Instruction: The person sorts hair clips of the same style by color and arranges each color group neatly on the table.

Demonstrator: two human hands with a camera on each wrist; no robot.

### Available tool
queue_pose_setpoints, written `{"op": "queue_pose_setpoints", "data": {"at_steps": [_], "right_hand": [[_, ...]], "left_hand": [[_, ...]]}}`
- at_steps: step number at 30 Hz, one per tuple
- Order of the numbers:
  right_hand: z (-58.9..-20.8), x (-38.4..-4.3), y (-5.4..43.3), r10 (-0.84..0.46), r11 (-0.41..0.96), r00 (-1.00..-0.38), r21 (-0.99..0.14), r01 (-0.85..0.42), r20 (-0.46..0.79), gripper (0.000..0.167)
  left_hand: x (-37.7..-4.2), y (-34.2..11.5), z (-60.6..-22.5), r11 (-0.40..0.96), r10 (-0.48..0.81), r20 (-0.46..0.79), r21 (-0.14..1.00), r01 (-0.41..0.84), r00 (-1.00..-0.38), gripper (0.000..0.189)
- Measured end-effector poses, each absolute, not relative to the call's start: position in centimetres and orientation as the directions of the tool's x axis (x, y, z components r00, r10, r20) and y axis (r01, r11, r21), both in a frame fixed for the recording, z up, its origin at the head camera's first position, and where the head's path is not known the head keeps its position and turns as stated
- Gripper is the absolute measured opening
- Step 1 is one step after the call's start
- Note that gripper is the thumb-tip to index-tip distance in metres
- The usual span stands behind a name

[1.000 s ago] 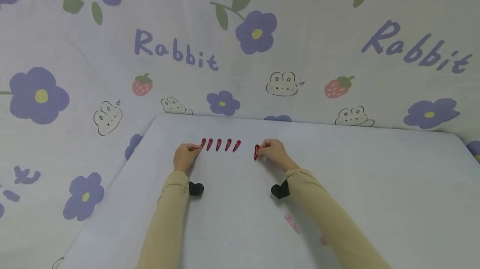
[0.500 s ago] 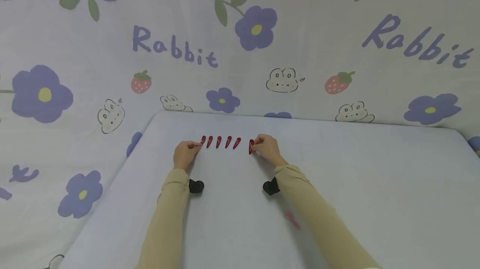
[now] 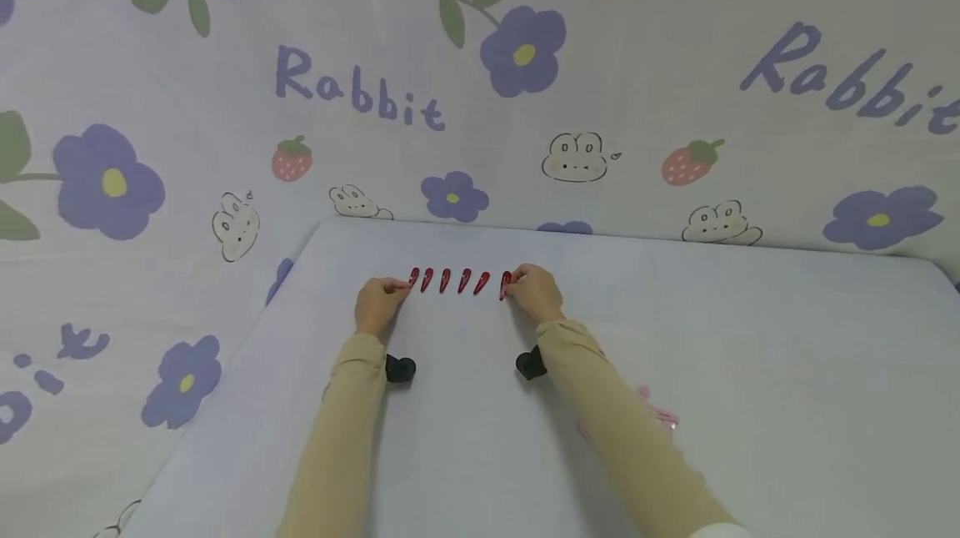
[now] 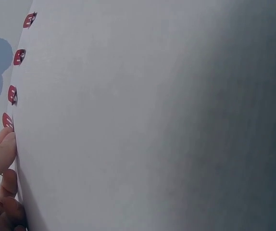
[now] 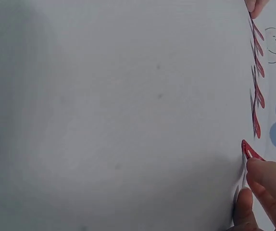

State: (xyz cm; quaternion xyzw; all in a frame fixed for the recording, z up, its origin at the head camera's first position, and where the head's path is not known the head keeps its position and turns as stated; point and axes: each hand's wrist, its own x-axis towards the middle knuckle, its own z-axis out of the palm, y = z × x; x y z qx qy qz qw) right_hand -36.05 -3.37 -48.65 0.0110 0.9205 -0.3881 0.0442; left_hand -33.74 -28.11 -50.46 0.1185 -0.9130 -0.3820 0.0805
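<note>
Several red snap hair clips lie in a spaced row near the far side of the white table. My left hand pinches the near end of the leftmost red hair clip between thumb and forefinger; in the left wrist view the fingertips cover that clip's lower part. At the row's right end my right hand grips another red hair clip by its right side. From the right wrist, this clip shows its pointed end beyond the thumb and finger, angled against the row.
Pink hair clips lie on the table beside the right forearm, partly hidden by the sleeve. A patterned cloth with flowers and rabbits hangs behind the table's far edge. Black wrist mounts stick out inward from both wrists.
My right hand has carried its red hair clip leftward and slightly away from me, up close to the row. The left hand stays at the leftmost clip. More pink clips show beside the right sleeve.
</note>
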Motion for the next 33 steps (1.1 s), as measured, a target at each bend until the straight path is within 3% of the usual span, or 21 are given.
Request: {"op": "queue_pose_setpoints", "data": {"at_steps": [26, 33], "right_hand": [[-48.2, -36.6, -2.5, 0.026, 0.706, -0.985, -0.694, 0.139, -0.172, 0.016], [-48.2, -36.4, -2.2, -0.094, 0.595, -0.983, -0.801, 0.069, -0.155, 0.023]], "left_hand": [[-34.2, -27.4, -50.9, 0.663, -0.285, 0.065, 0.734, -0.148, -0.956, 0.011], [-34.2, -28.2, -51.1, 0.667, -0.285, 0.038, 0.725, -0.170, -0.958, 0.015]]}}
